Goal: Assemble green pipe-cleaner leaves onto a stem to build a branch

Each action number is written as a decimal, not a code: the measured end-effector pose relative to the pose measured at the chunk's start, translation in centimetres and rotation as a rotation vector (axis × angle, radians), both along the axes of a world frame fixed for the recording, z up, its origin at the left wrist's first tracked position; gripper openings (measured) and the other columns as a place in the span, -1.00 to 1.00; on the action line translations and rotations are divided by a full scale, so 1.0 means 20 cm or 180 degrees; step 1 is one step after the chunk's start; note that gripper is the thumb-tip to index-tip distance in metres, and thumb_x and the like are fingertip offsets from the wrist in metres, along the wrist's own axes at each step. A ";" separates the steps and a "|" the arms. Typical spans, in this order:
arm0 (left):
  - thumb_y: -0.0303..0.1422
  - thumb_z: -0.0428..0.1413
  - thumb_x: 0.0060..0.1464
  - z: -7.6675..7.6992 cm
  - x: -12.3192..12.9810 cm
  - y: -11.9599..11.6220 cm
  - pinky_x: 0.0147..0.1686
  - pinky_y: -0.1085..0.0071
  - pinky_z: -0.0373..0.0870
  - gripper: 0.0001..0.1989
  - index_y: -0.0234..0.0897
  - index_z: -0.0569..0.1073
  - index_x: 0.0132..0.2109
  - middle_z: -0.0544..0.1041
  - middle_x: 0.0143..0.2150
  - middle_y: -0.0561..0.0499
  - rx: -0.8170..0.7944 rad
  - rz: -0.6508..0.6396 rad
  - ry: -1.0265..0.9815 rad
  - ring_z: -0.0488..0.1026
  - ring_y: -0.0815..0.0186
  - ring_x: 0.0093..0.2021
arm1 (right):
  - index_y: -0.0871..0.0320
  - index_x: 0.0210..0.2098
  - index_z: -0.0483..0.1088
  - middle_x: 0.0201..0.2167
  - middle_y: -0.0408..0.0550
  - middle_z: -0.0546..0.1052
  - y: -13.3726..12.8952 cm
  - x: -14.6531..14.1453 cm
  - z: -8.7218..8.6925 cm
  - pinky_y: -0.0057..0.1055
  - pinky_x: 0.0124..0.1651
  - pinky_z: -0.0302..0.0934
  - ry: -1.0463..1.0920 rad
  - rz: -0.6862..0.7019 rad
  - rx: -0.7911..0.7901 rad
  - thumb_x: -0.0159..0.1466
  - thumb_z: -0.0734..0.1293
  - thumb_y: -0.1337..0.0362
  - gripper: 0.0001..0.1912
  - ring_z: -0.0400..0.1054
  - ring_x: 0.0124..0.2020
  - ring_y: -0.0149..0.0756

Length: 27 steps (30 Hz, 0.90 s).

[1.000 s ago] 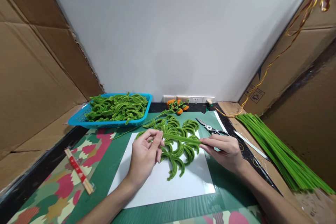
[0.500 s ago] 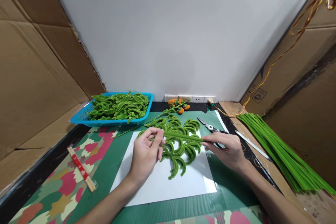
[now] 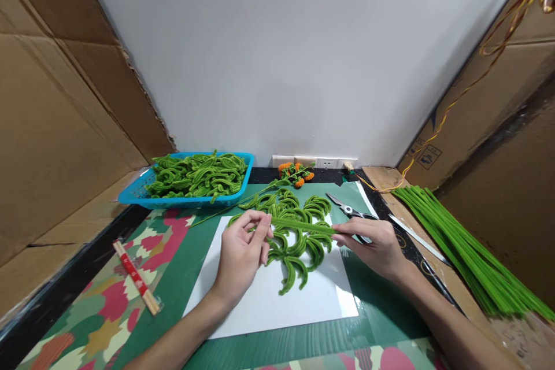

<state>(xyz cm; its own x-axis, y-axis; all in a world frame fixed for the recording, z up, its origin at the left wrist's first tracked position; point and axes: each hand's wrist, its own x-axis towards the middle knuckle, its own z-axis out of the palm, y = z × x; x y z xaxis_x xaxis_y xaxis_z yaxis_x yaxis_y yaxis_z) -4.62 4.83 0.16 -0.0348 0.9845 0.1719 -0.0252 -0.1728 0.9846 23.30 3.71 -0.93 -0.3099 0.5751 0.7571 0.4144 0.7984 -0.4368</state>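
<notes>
- A person's two bare hands stretch a green chenille strip [image 3: 303, 226] nearly level above a white sheet [image 3: 255, 315]; whether it is one stem or several side by side is hard to tell.
- The left hand [image 3: 243, 251] pinches the strip's left end between thumb and fingers, while the right hand [image 3: 373, 243] grips the opposite end, its fingertips closed; the two hands stand apart, joined only by the strip.
- The piece looks light and fuzzy, probably soft on the surface with a bendable wire core, unlikely to slip or break but apt to kink under a hard squeeze; a light pinch at each end appears the best hold, sparing the pile along the middle.
- The strip lies directly between the hands, over curled green chenille pieces [image 3: 315, 251] clustered on and beyond the sheet.
- Scissors [image 3: 347, 208] rest just beyond the right hand, handles partly hidden; a bundle of straight green stems [image 3: 468, 260] lies farther right.
- Beyond the left hand, a blue plastic basket [image 3: 186, 203] brims with more curled pieces, near orange chenille flowers [image 3: 299, 183].
</notes>
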 end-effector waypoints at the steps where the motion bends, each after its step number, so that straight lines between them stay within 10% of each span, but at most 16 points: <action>1: -0.12 0.27 0.27 0.00 0.00 0.00 -0.80 0.65 0.11 -0.69 -0.28 0.48 -0.23 0.47 -0.43 0.12 0.0001 0.0007 0.0009 0.31 0.54 -0.74 | 0.07 -0.01 0.62 -0.39 -0.09 0.69 0.00 0.00 0.00 -0.45 -0.37 0.46 0.0004 0.0001 -0.0032 0.41 0.46 0.39 -0.81 0.58 -0.45 -0.34; 27: -0.15 0.29 0.28 0.01 -0.01 0.01 -0.77 0.66 0.17 -0.71 -0.29 0.49 -0.22 0.49 -0.42 0.12 0.0150 -0.0047 0.0004 0.33 0.56 -0.73 | 0.13 -0.03 0.60 -0.41 -0.09 0.67 -0.01 0.00 0.01 -0.48 -0.36 0.45 -0.0138 0.0082 -0.0030 0.42 0.42 0.48 -0.80 0.55 -0.46 -0.36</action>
